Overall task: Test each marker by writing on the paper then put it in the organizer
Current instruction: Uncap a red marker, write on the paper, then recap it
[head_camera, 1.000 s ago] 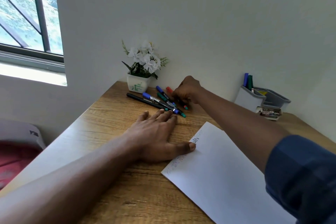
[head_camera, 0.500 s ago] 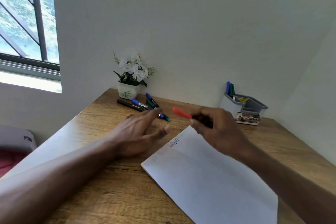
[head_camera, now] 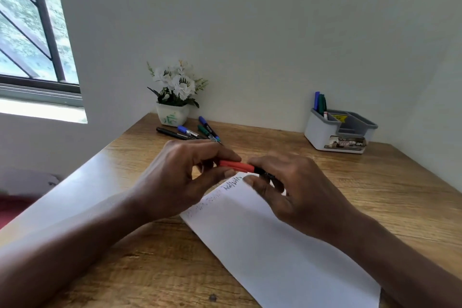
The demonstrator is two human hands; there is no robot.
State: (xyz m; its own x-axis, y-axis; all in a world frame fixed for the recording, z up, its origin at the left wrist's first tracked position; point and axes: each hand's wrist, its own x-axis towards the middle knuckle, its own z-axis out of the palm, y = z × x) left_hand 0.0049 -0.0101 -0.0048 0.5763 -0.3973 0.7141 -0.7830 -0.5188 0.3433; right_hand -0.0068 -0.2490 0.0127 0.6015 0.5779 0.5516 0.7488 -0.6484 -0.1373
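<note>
One red-capped marker is being held between two hands, just above the far corner of the one paper. The red cap end is being pinched by the left hand between thumb and curled fingers. The dark barrel end is being gripped by the right hand, with its fingers curled round it. The marker is lying roughly level, cap toward the left hand. It cannot be told whether the cap is seated or partly off. The paper is lying flat on the wooden table, under both hands and running back under the right forearm. Scribble marks are showing along its edge, directly beneath the marker; only one dark patch is clear, the rest being faint. Four loose markers are being counted on the table just beyond the left hand: one black, two blue-capped, one green-capped. Their near ends are being hidden by the left hand's fingers, so more may be covered. One grey-and-white organizer is standing well beyond the right hand, off to its right, near the wall. One blue marker and one green marker are standing upright in its left compartment; a further one there cannot be ruled out. One white flower pot is standing beyond the left hand, just behind the loose markers.
</note>
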